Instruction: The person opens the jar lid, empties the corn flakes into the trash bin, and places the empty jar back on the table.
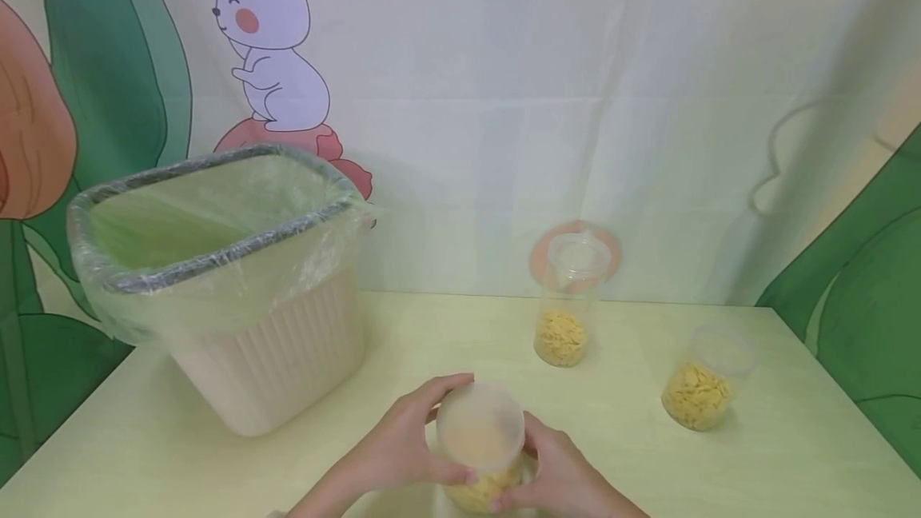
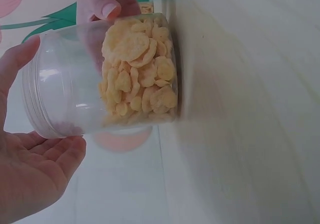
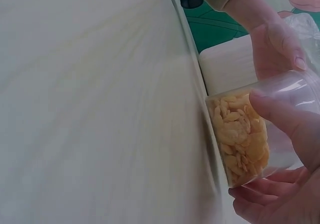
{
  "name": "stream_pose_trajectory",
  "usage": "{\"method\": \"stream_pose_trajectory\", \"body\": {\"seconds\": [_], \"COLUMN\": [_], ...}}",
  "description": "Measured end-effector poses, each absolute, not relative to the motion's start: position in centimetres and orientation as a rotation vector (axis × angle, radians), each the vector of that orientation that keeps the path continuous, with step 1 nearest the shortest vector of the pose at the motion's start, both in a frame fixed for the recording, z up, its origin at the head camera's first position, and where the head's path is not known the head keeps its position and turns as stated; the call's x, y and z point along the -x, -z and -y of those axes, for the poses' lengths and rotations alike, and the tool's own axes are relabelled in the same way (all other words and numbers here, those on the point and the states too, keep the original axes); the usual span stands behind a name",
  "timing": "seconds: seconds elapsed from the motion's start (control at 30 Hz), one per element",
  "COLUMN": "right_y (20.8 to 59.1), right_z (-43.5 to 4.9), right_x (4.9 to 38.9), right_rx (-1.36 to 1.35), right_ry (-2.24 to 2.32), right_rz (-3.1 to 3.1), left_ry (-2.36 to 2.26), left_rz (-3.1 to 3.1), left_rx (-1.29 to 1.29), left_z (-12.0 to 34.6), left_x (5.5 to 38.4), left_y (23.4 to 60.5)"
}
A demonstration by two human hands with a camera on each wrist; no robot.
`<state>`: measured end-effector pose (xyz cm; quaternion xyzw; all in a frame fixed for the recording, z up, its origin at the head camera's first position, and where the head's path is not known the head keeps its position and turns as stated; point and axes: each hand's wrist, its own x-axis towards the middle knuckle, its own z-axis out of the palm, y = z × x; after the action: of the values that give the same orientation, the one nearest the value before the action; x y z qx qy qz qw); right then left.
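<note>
A clear plastic jar (image 2: 85,83), about half full of yellow cornflakes (image 2: 140,73), stands upright on the table at the front middle of the head view. On its top sits a translucent round lid (image 1: 480,426). My left hand (image 1: 399,442) grips the lid from the left, thumb on the near side and fingers around the far side. Lower down, my right hand (image 1: 568,466) holds the jar's body from the right, its thumb pressed at the level of the flakes. In the right wrist view those fingers curl under the jar's side near its base.
A bin (image 1: 288,358) lined with a clear plastic bag stands at the left. Behind my hands is another clear jar (image 1: 561,334) partly filled with flakes, and a third jar (image 1: 698,394) stands at the right. A printed curtain (image 1: 468,102) hangs along the table's back edge.
</note>
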<state>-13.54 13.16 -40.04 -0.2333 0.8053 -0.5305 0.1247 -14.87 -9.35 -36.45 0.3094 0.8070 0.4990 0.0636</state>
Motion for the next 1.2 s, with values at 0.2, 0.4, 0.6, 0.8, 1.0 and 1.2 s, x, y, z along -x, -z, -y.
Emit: {"method": "stream_pose_trajectory", "body": {"seconds": [0.2, 0.4, 0.6, 0.8, 1.0, 1.2], "right_y": [39.3, 38.8, 38.3, 37.5, 36.7, 36.4], "right_z": [-13.4, -13.7, -13.9, -14.1, -14.3, -14.6], "right_x": [13.5, 13.5, 13.5, 13.4, 13.3, 13.2], "right_rx": [0.633, 0.675, 0.736, 0.71, 0.721, 0.756], "right_ry": [1.55, 1.58, 1.618, 1.632, 1.633, 1.626], "right_rz": [-2.388, -2.403, -2.407, -2.427, -2.465, -2.502], "left_ry": [-1.562, -1.61, -1.647, -1.688, -1.726, -1.762], "left_rz": [-2.424, -2.397, -2.395, -2.389, -2.387, -2.378], "left_rx": [-0.936, -0.945, -0.947, -0.983, -1.006, -0.976], "left_z": [9.3, 9.3, 9.1, 9.0, 8.9, 8.7], "left_x": [14.9, 14.8, 14.7, 14.6, 14.5, 14.4], "left_y": [36.2, 36.1, 35.7, 35.3, 34.8, 34.4]}}
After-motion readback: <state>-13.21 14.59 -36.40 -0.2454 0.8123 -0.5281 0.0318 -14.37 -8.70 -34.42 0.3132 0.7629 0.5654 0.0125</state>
